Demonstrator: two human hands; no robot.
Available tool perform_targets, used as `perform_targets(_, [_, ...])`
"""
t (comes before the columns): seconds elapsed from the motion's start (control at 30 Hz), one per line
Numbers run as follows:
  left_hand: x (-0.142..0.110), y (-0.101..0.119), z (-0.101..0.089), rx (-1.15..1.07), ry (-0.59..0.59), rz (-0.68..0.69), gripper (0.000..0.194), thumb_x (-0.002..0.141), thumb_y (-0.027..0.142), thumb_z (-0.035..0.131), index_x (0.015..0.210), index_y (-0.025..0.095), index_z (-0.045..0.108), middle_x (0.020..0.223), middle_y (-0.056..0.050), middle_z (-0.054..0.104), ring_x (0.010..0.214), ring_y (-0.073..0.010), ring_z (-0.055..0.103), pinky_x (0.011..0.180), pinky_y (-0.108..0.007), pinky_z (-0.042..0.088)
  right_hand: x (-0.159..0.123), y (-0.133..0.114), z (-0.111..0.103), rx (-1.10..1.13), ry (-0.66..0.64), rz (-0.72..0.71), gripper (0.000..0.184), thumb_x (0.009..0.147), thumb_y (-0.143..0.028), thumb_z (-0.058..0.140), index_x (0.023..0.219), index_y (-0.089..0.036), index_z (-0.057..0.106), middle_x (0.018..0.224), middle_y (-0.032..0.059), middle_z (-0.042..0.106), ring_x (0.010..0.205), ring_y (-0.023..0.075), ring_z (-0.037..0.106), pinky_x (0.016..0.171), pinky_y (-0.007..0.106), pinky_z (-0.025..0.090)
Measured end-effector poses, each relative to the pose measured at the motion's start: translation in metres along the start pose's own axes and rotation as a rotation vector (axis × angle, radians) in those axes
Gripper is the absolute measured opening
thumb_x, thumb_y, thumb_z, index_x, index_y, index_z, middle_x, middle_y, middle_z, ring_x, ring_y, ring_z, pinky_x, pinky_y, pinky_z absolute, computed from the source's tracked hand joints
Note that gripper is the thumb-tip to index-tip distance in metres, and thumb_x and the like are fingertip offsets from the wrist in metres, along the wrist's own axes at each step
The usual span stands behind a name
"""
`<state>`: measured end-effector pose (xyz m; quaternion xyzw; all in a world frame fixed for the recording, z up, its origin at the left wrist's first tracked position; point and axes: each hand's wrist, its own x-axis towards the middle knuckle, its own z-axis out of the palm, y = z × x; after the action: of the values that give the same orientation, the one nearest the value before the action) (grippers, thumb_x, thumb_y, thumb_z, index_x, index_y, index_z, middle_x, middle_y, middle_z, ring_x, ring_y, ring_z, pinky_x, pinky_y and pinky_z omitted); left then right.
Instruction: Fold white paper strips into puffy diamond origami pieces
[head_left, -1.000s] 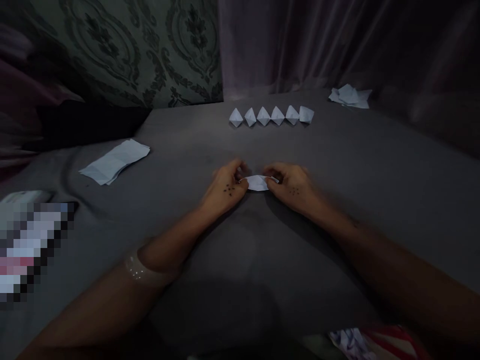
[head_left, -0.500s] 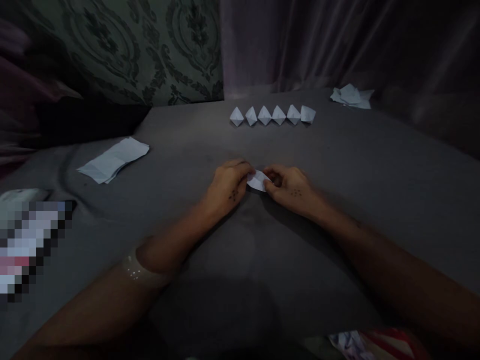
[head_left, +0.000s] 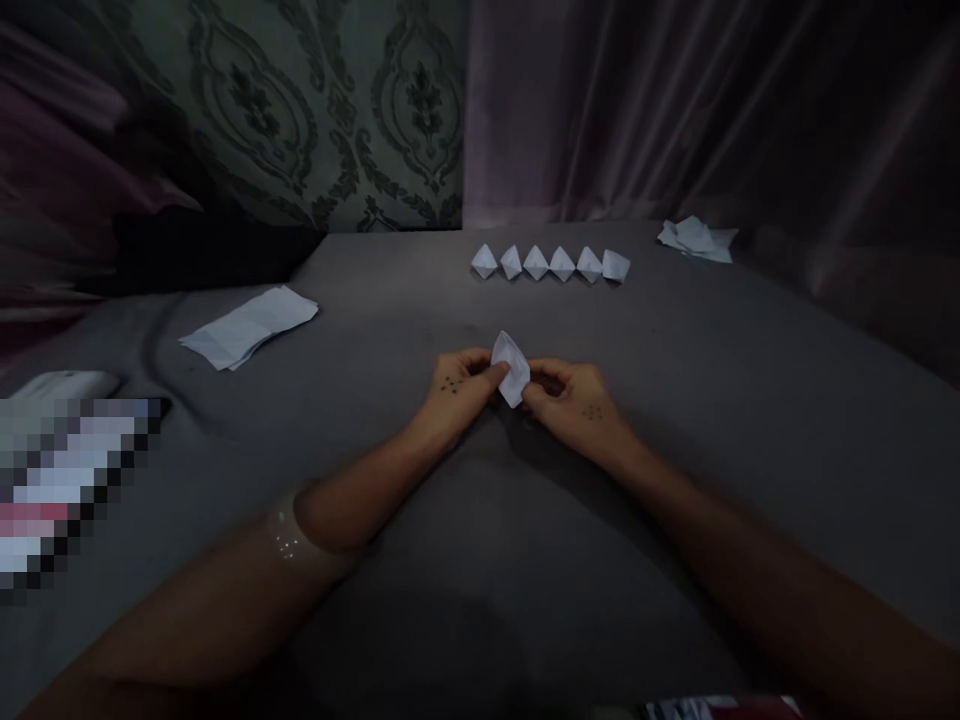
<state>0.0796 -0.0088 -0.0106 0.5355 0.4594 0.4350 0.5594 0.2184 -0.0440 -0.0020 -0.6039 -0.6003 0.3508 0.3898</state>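
A small piece of folded white paper [head_left: 513, 366], pointed at the top and bottom, is held upright between my two hands. My left hand [head_left: 466, 388] pinches its left side, the thumb lying across the paper's face. On the other side, my right hand [head_left: 571, 398] grips the lower right edge between thumb and fingers. Some fingertips are hidden behind the paper. Beyond my hands, several folded paper shapes [head_left: 536, 264] stand in a row; most look like little diamonds, and the rightmost is squarer.
A stack of white paper sheets [head_left: 251, 325] lies to the left on the grey cloth surface [head_left: 450, 600]. Crumpled or torn paper [head_left: 697, 240] sits at the far right. A blurred-out flat object [head_left: 67, 480] is at the left edge. Patterned wallpaper and curtains [head_left: 600, 110] stand behind.
The folded paper has been turned from lying sideways to standing upright with its point up. My left thumb has moved onto its face. The whole view has tilted up slightly.
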Motion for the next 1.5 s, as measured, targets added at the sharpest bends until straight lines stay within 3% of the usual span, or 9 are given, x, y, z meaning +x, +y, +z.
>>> perform_targets(0.13, [0.000,0.001,0.001,0.031,-0.008,0.030,0.011,0.075,0.020,0.063,0.073,0.014,0.072,0.069,-0.005,0.070,0.058,-0.0125,0.061,0.055,-0.023,0.046,0.003,0.002,-0.002,0.058,0.030,0.048,0.023,0.076,-0.022,0.054,0.086,-0.018,0.074,0.069,0.0027,0.068,0.060,0.0137,0.061,0.054,0.024,0.047])
perform_targets(0.33, [-0.002,0.001,0.001,0.165,0.002,0.070,0.015,0.075,0.025,0.064,0.073,0.014,0.074,0.070,-0.006,0.071,0.060,-0.0136,0.061,0.053,-0.022,0.043,0.005,0.003,-0.002,0.056,0.065,0.075,0.023,0.078,-0.034,0.059,0.080,-0.016,0.073,0.064,0.0032,0.066,0.053,0.0122,0.057,0.047,0.022,0.042])
perform_targets(0.67, [-0.007,0.006,-0.004,0.685,0.026,0.112,0.025,0.080,0.031,0.055,0.068,0.014,0.069,0.056,-0.001,0.061,0.055,-0.0128,0.054,0.049,-0.023,0.032,0.007,0.012,0.003,-0.096,0.049,0.116,0.025,0.074,-0.039,0.061,0.065,-0.016,0.067,0.053,0.0004,0.061,0.046,0.0106,0.052,0.042,0.021,0.033])
perform_targets(0.87, [-0.008,0.001,-0.007,0.670,0.005,0.137,0.007,0.076,0.023,0.058,0.078,0.017,0.062,0.062,0.001,0.062,0.057,-0.0121,0.056,0.053,-0.022,0.036,0.009,0.008,0.004,-0.207,-0.016,0.191,0.021,0.071,-0.035,0.062,0.061,-0.017,0.065,0.046,-0.0022,0.056,0.041,0.0087,0.047,0.037,0.020,0.027])
perform_targets(1.17, [0.007,0.001,-0.007,0.653,-0.079,-0.022,0.004,0.071,0.014,0.060,0.074,0.015,0.058,0.058,0.003,0.056,0.051,-0.0100,0.050,0.048,-0.022,0.033,0.024,0.007,0.008,-0.078,-0.101,0.378,0.010,0.071,-0.019,0.063,0.063,-0.018,0.059,0.046,-0.0025,0.058,0.036,0.0087,0.052,0.030,0.016,0.035])
perform_targets(1.5, [0.012,0.002,-0.008,0.702,-0.165,0.082,0.010,0.067,0.010,0.057,0.074,0.018,0.055,0.057,0.003,0.055,0.051,-0.0114,0.049,0.046,-0.023,0.032,0.029,-0.001,0.013,-0.025,-0.130,0.427,0.016,0.070,-0.006,0.058,0.064,-0.019,0.052,0.042,-0.0049,0.056,0.031,0.0092,0.051,0.027,0.016,0.035])
